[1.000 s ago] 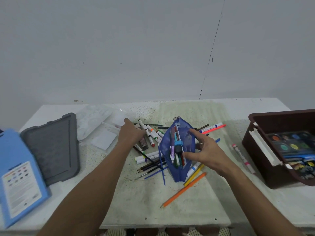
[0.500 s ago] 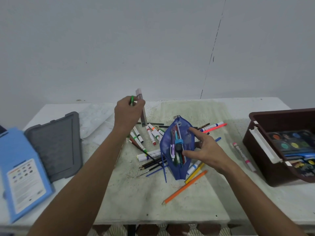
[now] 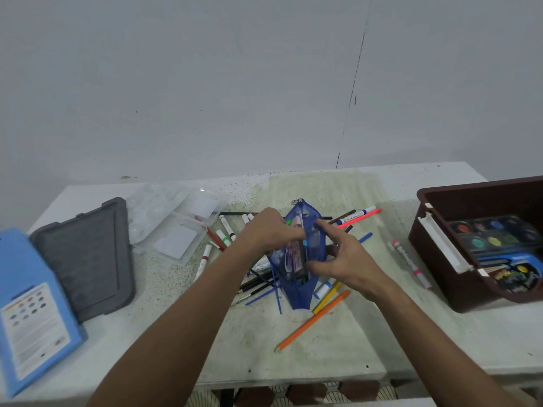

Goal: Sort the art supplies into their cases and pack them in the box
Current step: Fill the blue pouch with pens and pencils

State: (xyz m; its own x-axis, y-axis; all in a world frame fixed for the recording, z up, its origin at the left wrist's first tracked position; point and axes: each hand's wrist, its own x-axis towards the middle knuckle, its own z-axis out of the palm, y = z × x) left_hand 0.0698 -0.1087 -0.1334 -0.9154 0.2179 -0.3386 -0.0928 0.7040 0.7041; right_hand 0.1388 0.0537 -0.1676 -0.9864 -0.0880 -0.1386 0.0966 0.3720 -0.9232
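I see the blue mesh pencil pouch (image 3: pixel 304 259) lying mid-table on the pale, speckled table (image 3: pixel 323 348), its long axis running near to far, with the zipper pull at the far tip and the pointed closed end toward me. Its soft, see-through fabric shows pens packed lengthwise inside.

My left hand (image 3: pixel 269 230) is curled at the pouch's far-left edge, fingers closed round a green-tipped marker (image 3: pixel 288 222) whose tip pokes out toward the opening. My right hand (image 3: pixel 342 259) pinches the pouch's right lip, thumb low at the mouth and index finger stretched toward the far end, the other fingers loosely bent.

Loose markers and pencils (image 3: pixel 258 282) fan out under and left of the pouch, mostly slim cylinders. An orange pencil (image 3: pixel 313 320) lies diagonally just near-right of the pouch, tip pointing near-left. A pink-and-white marker (image 3: pixel 411 264) lies apart to the right.

At the right edge sits a rigid dark brown plastic box (image 3: pixel 435 254), holding a watercolor palette (image 3: pixel 493 233) with round paint pans. On the left lie a clear plastic case (image 3: pixel 176 221), a gray ribbed lid (image 3: pixel 85 259) and a flat blue case (image 3: pixel 32 306) with a printed label.
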